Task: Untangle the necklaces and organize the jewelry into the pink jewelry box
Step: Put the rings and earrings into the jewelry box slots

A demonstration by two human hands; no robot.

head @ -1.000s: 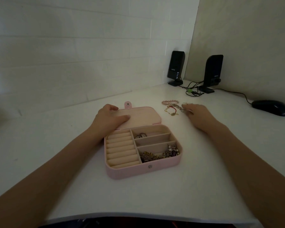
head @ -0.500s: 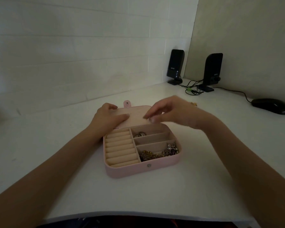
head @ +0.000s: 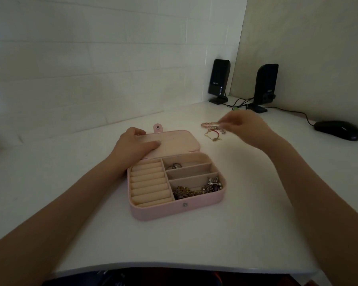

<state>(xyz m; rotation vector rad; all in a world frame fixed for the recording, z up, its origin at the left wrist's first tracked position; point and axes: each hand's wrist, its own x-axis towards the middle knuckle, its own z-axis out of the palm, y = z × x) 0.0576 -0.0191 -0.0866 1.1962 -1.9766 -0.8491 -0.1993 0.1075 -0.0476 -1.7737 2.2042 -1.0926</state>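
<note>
Head view. We see the pink jewelry box (head: 177,207) lying open on the white desk (head: 194,244), its lid (head: 174,142) folded flat behind the tray. Our left hand (head: 132,146) rests on the left end of the lid, fingers straight, thumb laid across the lining; it grips nothing.

Our right hand (head: 244,129) is blurred, hovering right of the lid, above the loose jewelry on the desk. Its fingertips (head: 222,123) sit at the pink bead bracelet (head: 210,124); we cannot tell whether they pinch it or merely touch it. Just below lies a red and gold chain bracelet (head: 212,135), apart from the box.

Inside the tray: ring rolls (head: 150,182) fill the left half. On the right, the far compartment holds silver rings (head: 174,166), the middle one shows only lining, and the near one holds a tangle of gold chains (head: 186,191) with a dark-stoned brooch (head: 214,185).

Against half a second ago: the right hand was over the lid near the far compartments; now it is back out at the bracelets, which it had hidden. The left hand and box have not shifted.

Writing: the left black speaker (head: 219,79) carries a small pale logo, too small to read. A second speaker (head: 265,85) and a black mouse (head: 337,130) stand well apart on the right.
</note>
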